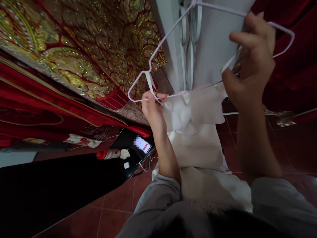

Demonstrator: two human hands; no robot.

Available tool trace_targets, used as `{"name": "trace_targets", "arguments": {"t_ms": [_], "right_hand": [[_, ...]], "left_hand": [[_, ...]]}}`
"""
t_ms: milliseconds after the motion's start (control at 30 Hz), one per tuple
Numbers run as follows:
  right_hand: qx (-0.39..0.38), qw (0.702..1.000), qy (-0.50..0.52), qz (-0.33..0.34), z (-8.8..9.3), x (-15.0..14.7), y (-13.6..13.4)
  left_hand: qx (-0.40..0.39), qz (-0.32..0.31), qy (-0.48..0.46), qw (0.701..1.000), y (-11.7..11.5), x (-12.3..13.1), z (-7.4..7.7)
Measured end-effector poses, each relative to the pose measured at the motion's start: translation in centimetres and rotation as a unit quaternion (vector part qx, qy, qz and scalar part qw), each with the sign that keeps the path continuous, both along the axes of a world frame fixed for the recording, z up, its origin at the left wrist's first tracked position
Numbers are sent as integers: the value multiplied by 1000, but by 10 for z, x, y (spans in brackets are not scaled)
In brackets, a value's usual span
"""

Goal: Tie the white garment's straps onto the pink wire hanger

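A pale pink clothes hanger (170,29) is raised in front of me, its lower bar running sideways between my hands. My left hand (154,110) pinches a white strap (149,82) that is looped over the hanger's left notch, close to the bar. At the right end, my right hand (255,66) has its thumb against a second white strap (230,62), with the forefinger and other fingers raised around the hanger. Below the bar hangs a white garment (198,145), reaching down towards my lap.
Gold-sequined red garments (111,43) hang at the left, dark red cloth (294,79) at the right. A black table (61,191) at lower left bears a lit phone (143,144), a red-capped bottle (109,154) and a small white case (126,165). White metalwork (189,49) stands ahead.
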State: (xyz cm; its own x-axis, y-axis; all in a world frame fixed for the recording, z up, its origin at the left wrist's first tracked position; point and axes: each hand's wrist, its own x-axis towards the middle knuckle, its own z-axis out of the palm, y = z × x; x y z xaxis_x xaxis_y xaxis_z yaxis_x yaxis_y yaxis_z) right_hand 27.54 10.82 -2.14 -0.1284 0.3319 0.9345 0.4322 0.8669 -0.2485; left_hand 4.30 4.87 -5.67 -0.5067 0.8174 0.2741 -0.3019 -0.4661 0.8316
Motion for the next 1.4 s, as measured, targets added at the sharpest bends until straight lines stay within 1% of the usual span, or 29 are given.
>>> {"name": "trace_targets", "arguments": {"t_ms": [67, 133, 233, 300, 367, 467, 500, 567, 633, 733, 833, 867, 900, 933, 967, 1033, 1100, 1133, 1167, 1200, 1267, 1333, 1400], "right_hand": [[-19, 1000, -15, 11, -3, -8, -11], [-75, 996, -44, 5, -10, -17, -24], [-187, 977, -104, -21, -28, -30, -35], [-228, 965, -120, -43, -41, -35, -37], [-225, 966, -111, -67, -52, -39, -38], [-195, 972, -91, -91, -60, -41, -41], [-189, 973, -87, -96, -61, -42, -42], [-184, 974, -84, -102, -62, -44, -45], [-185, 974, -83, -102, -64, -46, -47], [-191, 974, -77, -90, -66, -49, -47], [-195, 974, -76, -82, -66, -46, -45], [-193, 975, -78, -81, -65, -44, -44], [-192, 975, -82, -79, -64, -42, -43], [-192, 975, -87, -77, -64, -39, -42], [-193, 974, -92, -73, -63, -36, -42], [-196, 973, -99, -69, -62, -32, -41], [-195, 974, -97, -68, -63, -30, -41], [-192, 975, -92, -68, -63, -30, -40], [-189, 976, -87, -68, -63, -31, -40], [-187, 977, -83, -66, -63, -32, -40], [-187, 977, -79, -65, -63, -35, -42], [-189, 976, -80, -68, -59, -37, -45], [-189, 977, -77, -64, -54, -38, -49]], "left_hand": [[-6, -3, 3, 1000, -1, 1, -1], [1, -7, 6, 1000, -2, 2, -1], [24, -8, 4, 1000, -1, 3, -5], [25, -2, 9, 1000, -2, 3, -9], [15, 18, 34, 999, -5, 2, -14], [-14, 61, 122, 991, -17, -5, -16], [-29, 66, 155, 985, -23, -7, -13], [-54, 62, 196, 977, -35, -12, -3], [-54, 54, 189, 979, -46, -15, 12], [-18, 17, 106, 994, -52, -15, 37], [2, -62, 22, 998, -46, -18, 56], [8, -70, 5, 998, -42, -21, 60], [16, -60, -7, 998, -37, -23, 62], [23, -35, -14, 999, -32, -26, 63], [30, 2, -17, 999, -28, -29, 61], [30, 80, -19, 996, -21, -33, 52], [10, 129, -15, 992, -19, -34, 37], [-6, 139, -12, 990, -19, -33, 29], [-24, 137, -9, 990, -20, -31, 21], [-44, 122, -1, 992, -21, -28, 14], [-75, 60, 19, 995, -24, -20, 5], [-79, -1, 34, 996, -26, -10, 3], [-57, -19, 35, 998, -28, 0, 5]]}}
